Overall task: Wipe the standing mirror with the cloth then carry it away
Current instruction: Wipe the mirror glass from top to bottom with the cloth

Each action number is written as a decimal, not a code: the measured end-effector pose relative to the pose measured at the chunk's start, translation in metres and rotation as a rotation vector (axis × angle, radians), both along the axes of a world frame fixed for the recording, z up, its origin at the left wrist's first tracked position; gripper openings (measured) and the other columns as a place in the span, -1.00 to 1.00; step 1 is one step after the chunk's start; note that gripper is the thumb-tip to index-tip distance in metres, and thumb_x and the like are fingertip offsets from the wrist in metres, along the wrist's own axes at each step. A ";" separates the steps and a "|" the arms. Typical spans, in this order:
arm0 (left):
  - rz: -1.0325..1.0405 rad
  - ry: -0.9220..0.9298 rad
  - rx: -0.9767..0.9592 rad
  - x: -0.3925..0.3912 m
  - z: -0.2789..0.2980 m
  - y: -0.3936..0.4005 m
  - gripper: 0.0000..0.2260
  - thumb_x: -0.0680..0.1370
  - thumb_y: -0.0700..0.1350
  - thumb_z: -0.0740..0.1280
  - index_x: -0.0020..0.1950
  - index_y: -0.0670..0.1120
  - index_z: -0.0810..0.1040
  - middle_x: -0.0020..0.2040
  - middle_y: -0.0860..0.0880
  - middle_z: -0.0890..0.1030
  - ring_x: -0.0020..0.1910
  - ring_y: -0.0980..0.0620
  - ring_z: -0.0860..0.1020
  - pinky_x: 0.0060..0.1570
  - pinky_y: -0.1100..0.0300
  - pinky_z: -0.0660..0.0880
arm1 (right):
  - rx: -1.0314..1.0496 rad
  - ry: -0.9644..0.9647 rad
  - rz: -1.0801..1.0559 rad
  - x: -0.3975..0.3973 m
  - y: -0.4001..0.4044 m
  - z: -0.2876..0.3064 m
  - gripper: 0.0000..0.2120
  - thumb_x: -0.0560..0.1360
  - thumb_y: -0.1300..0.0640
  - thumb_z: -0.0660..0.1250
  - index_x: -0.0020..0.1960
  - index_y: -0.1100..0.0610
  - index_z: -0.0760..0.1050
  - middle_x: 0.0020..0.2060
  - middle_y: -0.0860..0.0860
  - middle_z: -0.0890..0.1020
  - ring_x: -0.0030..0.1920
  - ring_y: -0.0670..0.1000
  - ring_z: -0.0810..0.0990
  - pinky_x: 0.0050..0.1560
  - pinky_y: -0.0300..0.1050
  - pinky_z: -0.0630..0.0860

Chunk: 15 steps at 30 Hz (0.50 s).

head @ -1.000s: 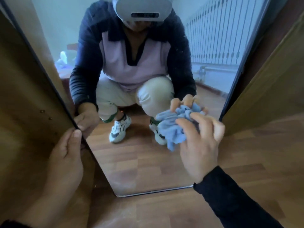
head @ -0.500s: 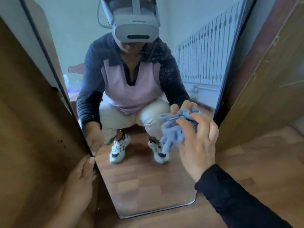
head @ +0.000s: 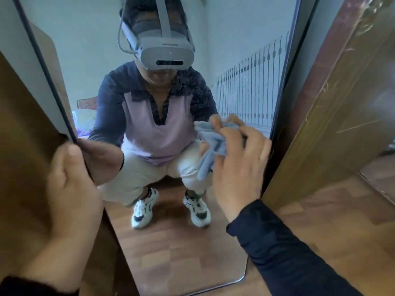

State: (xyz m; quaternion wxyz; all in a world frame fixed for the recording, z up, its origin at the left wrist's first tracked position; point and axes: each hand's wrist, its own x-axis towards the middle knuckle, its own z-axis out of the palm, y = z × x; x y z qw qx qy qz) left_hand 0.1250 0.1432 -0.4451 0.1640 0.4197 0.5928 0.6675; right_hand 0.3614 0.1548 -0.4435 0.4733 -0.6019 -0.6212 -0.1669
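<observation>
At the mirror's right side, the right hand [head: 237, 165] reaches forward from a dark sleeve, its grip curled round the bunched blue cloth [head: 210, 146], pressing it to the glass. The left hand [head: 70, 182] wraps its fingers round the left edge of the standing mirror [head: 175, 253], which rests on the wooden floor [head: 333, 227].

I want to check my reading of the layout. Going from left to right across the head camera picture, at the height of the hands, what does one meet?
Left hand gripping the mirror's left edge → blue cloth → right hand → wooden door.
</observation>
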 end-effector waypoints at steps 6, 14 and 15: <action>0.114 0.050 -0.023 0.011 0.022 0.006 -0.74 0.69 0.01 0.05 0.04 -0.05 0.49 -0.12 0.05 0.53 -0.15 0.22 0.48 -0.13 0.42 0.39 | -0.021 -0.096 0.065 -0.020 0.001 -0.001 -0.58 0.45 0.23 0.46 0.27 0.02 0.49 0.18 0.17 0.50 0.18 0.19 0.41 0.19 0.09 0.45; 0.053 0.105 -0.093 0.005 0.030 -0.002 -0.72 0.72 -0.04 0.04 -0.14 0.07 0.42 -0.22 0.14 0.50 -0.24 0.45 0.48 -0.23 0.59 0.32 | -0.056 -0.089 0.021 -0.025 -0.002 0.007 -0.57 0.39 0.32 0.44 0.22 0.08 0.49 0.15 0.19 0.47 0.13 0.19 0.36 0.08 0.07 0.47; 0.046 0.106 -0.107 0.004 0.030 -0.003 -0.71 0.72 -0.02 0.04 -0.16 0.11 0.42 -0.22 0.14 0.51 -0.24 0.44 0.49 -0.23 0.58 0.33 | -0.064 -0.111 0.007 -0.024 -0.002 0.009 -0.58 0.39 0.31 0.44 0.21 0.09 0.50 0.13 0.19 0.48 0.11 0.19 0.36 0.05 0.06 0.45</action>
